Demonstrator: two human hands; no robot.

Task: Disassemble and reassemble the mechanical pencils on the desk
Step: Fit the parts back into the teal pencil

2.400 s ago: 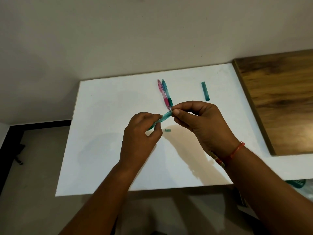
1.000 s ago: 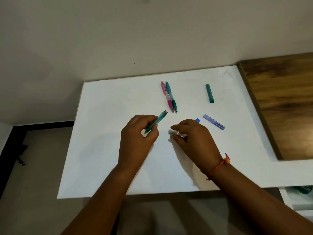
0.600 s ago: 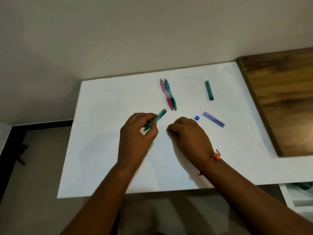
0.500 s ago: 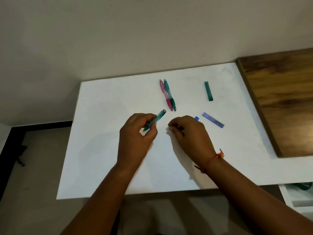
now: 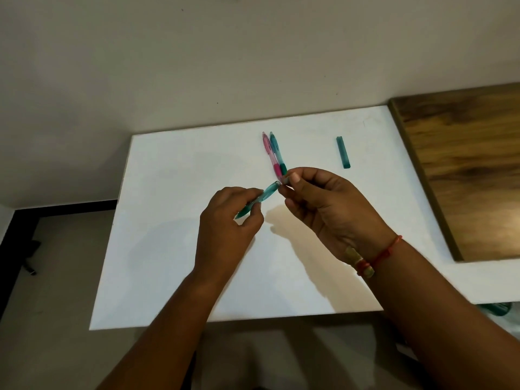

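My left hand [image 5: 226,229] grips a teal translucent pencil barrel [image 5: 266,194] that points up and to the right above the white desk [image 5: 174,249]. My right hand [image 5: 326,209] pinches a small pale pencil part [image 5: 286,180] right at the barrel's open end. A pink pencil [image 5: 270,153] and a teal pencil [image 5: 278,152] lie side by side just behind the hands; their tips are hidden by my right hand. The blue pieces seen earlier are hidden behind my right hand.
A teal lead case [image 5: 343,152] lies alone at the back right of the desk. A wooden top [image 5: 464,170] adjoins the desk on the right. The wall runs along the desk's far edge, and floor shows to the left.
My right hand has lifted from the desk with a small part and brought it to the open end of the barrel. My left hand has kept its hold on the barrel.
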